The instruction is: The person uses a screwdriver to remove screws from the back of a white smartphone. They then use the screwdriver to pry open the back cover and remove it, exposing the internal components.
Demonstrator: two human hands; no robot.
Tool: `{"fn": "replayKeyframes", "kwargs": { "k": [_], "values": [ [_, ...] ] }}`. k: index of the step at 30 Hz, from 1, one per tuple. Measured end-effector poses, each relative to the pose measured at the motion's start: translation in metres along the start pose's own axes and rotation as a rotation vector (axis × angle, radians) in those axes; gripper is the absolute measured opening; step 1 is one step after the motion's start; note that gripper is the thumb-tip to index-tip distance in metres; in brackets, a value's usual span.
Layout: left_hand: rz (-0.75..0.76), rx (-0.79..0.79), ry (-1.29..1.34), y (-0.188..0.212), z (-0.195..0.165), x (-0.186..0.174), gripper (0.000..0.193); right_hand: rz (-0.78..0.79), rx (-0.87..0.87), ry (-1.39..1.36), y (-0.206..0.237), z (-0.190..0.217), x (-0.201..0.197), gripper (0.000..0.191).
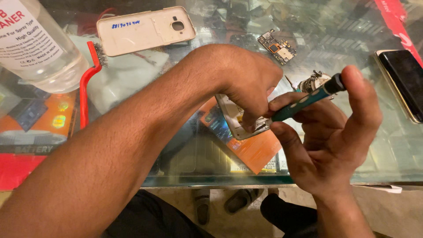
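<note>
A glass-topped counter [185,158] fills the view, with phone parts, batteries and orange packets laid out on the shelf under the pane. Below its front edge the person's dark trousers and a pair of sandals on the floor show.

The left hand [246,81] reaches across from the left, fingers curled down and pinching the upper edge of a phone frame [235,125], a pale, stripped body held tilted just above the glass. The right hand [335,132] is closed around a teal screwdriver [304,100]: the index finger caps its dark top end, the thumb and other fingers wrap the shaft, and the tip points down to the left into the frame beside the left fingertips. The tip itself is hidden behind the fingers.

At the top left stands a clear plastic bottle [39,44] with a white label; its contents look clear, and how full it is cannot be told. Beside it lies a red-handled wire brush [88,75] on a white cloth. A beige phone back cover [145,28] rests further back, a small circuit board [276,46] lies near the middle, and a dark phone [403,81] sits at the right edge
</note>
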State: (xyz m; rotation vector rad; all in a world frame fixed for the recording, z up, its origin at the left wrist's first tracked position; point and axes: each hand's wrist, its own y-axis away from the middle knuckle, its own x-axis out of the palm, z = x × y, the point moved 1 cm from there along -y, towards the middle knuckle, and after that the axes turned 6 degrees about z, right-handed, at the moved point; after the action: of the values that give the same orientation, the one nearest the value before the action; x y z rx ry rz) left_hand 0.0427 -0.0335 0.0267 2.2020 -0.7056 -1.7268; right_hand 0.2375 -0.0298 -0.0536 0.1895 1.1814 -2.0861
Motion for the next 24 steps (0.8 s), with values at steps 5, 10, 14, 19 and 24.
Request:
{"fn": "replayKeyframes", "kwargs": {
  "k": [5, 10, 14, 19, 24],
  "values": [
    [-0.035, 0.065, 0.038, -0.005, 0.011, 0.002, 0.053, 0.043, 0.030, -0.077, -0.006, 0.003, 0.000, 0.083],
    [-0.009, 0.012, 0.093, -0.009, 0.014, 0.003, 0.053, -0.020, 0.031, 0.109, -0.015, 0.004, 0.000, 0.094],
    [0.019, 0.021, 0.057, -0.009, 0.011, 0.002, 0.046, -0.039, 0.172, -0.175, -0.017, 0.006, -0.004, 0.087],
    [0.008, 0.014, 0.091, -0.008, 0.012, 0.000, 0.055, 0.038, 0.052, -0.126, -0.020, 0.007, -0.009, 0.080],
    [-0.026, -0.005, 0.139, -0.009, 0.015, -0.001, 0.073, -0.019, 0.148, -0.136, -0.022, 0.011, -0.006, 0.081]
  ]
}}
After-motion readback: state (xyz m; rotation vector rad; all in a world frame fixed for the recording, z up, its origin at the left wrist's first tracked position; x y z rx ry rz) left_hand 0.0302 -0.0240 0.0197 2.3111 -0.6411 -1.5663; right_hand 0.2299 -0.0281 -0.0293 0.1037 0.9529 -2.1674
